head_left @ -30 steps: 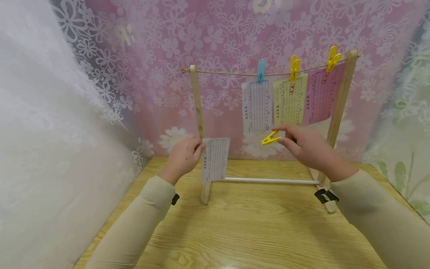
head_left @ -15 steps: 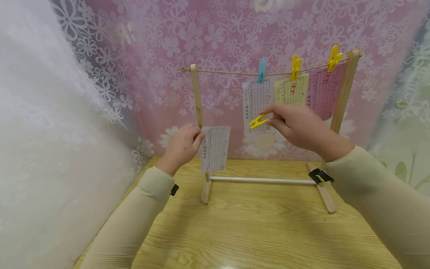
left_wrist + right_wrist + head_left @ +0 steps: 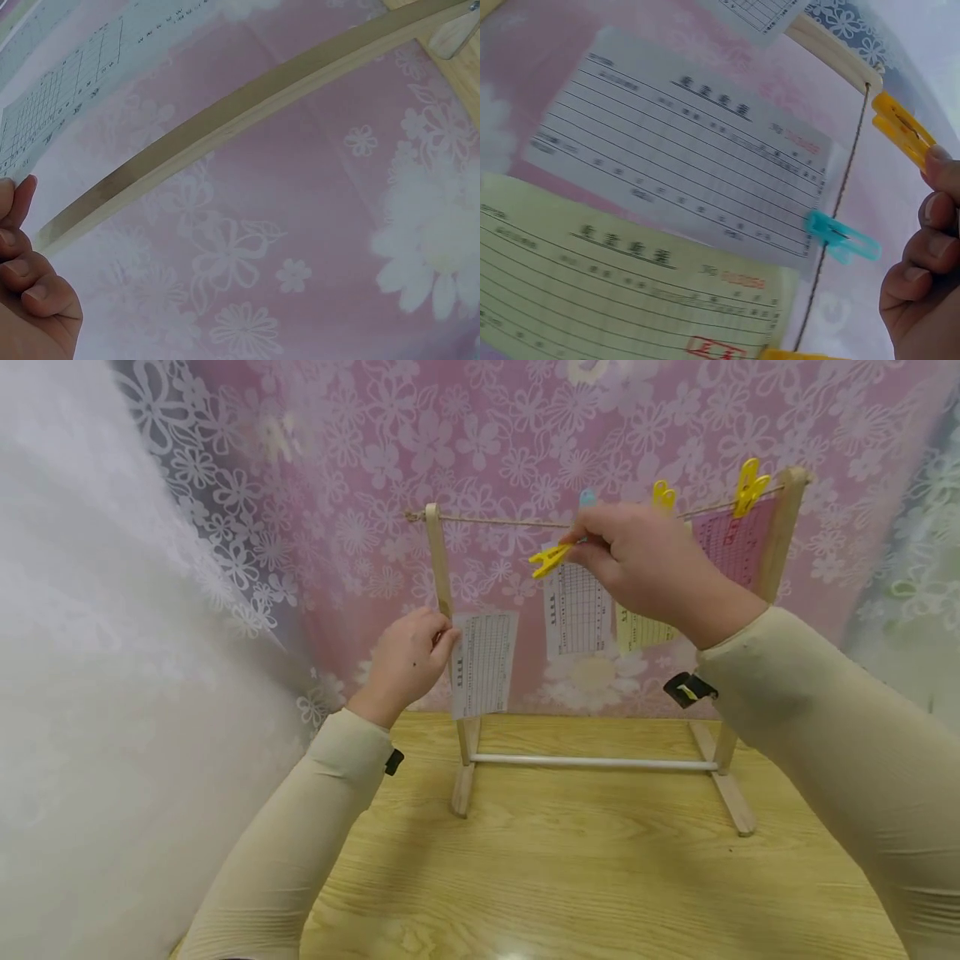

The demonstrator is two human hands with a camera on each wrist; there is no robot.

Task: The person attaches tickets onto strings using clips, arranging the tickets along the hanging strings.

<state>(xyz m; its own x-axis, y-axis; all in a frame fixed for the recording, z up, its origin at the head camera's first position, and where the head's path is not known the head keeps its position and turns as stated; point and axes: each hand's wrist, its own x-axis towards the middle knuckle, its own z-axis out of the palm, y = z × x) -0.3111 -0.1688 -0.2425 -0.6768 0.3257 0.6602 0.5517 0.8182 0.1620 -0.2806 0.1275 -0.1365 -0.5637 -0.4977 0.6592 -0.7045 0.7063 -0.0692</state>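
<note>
My left hand (image 3: pixel 408 662) pinches a white printed slip (image 3: pixel 483 664) by its upper left corner, beside the left wooden post (image 3: pixel 437 560). In the left wrist view, the slip (image 3: pixel 71 82) slants up from the thumb and fingertip. A yellow clothespin (image 3: pixel 550 561) is pinched by its handles in my right hand (image 3: pixel 637 564), in front of the rope (image 3: pixel 498 520). The right wrist view shows that clothespin (image 3: pixel 904 133) apart from the rope. Behind the right hand hang a white slip (image 3: pixel 577 610) on a blue clothespin (image 3: pixel 844 236) and a yellow slip (image 3: pixel 641 631), partly hidden.
A pink slip (image 3: pixel 731 539) hangs from a yellow clothespin (image 3: pixel 750 489) by the right post (image 3: pixel 783 535). A white bar (image 3: pixel 592 762) joins the stand's feet on the wood-grain table (image 3: pixel 540 868). Flowered curtains (image 3: pixel 480 435) surround the table.
Both hands have risen. My right hand has carried the yellow clothespin up and left toward the rope, now covering part of the hanging slips. The left hand has lifted its white slip.
</note>
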